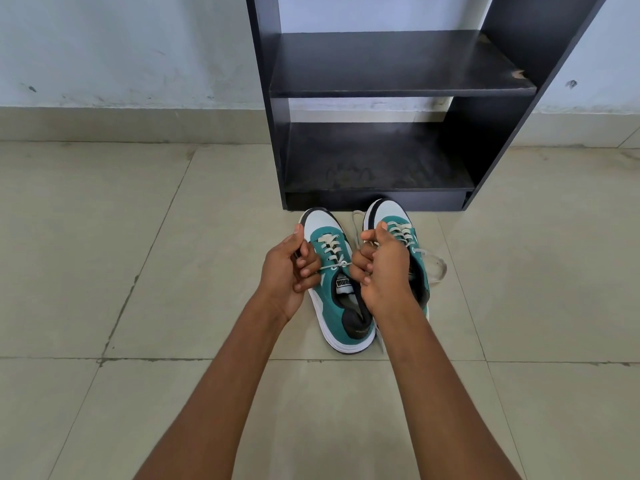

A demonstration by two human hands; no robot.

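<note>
Two teal and white sneakers stand side by side on the tiled floor, toes toward a black shelf unit. The left sneaker point(337, 289) has white laces pulled taut across its top eyelets. My left hand point(289, 268) grips one lace end at the shoe's left side. My right hand point(379, 271) grips the other lace end on the right and covers part of the right sneaker point(398, 230). The right sneaker's loose laces point(436, 268) trail on the floor beside it.
A black shelf unit point(391, 88) stands against the wall just beyond the shoes, with two bare shelves. Beige floor tiles point(138, 271) spread to the left, right and toward me. A pale wall point(121, 46) runs behind.
</note>
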